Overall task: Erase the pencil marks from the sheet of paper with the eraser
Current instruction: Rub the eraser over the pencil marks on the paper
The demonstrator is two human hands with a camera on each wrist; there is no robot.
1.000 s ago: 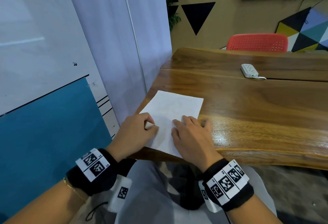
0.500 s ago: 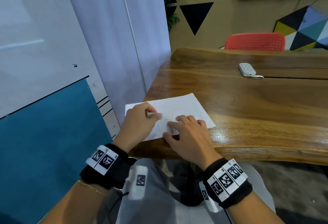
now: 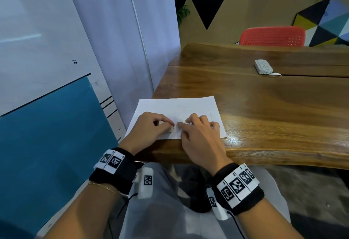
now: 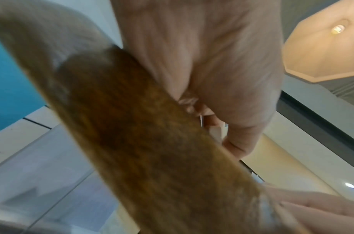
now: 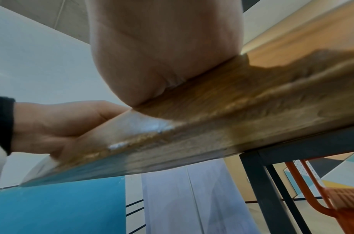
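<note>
A white sheet of paper (image 3: 181, 108) lies at the near left corner of the wooden table (image 3: 264, 110), its long side across my view. My left hand (image 3: 151, 128) rests on the sheet's left half and pinches a small white eraser (image 3: 171, 129), whose tip touches the paper. My right hand (image 3: 198, 131) lies flat beside it, fingers spread and pressing the sheet down. Faint pencil marks (image 3: 212, 114) show near the right edge. In the left wrist view the eraser (image 4: 215, 131) peeks out under the curled fingers. The right wrist view shows only my palm (image 5: 162, 55) on the table edge.
A white power strip (image 3: 263, 66) with a cord lies far back on the table. A red chair (image 3: 272, 36) stands behind the table. A white and blue wall panel (image 3: 47, 87) runs close along the left. Table legs (image 5: 272, 190) stand below.
The sheet has been turned from upright to lying crosswise and squared to the table edge. Both hands have shifted with it, the left keeping hold of the eraser.
</note>
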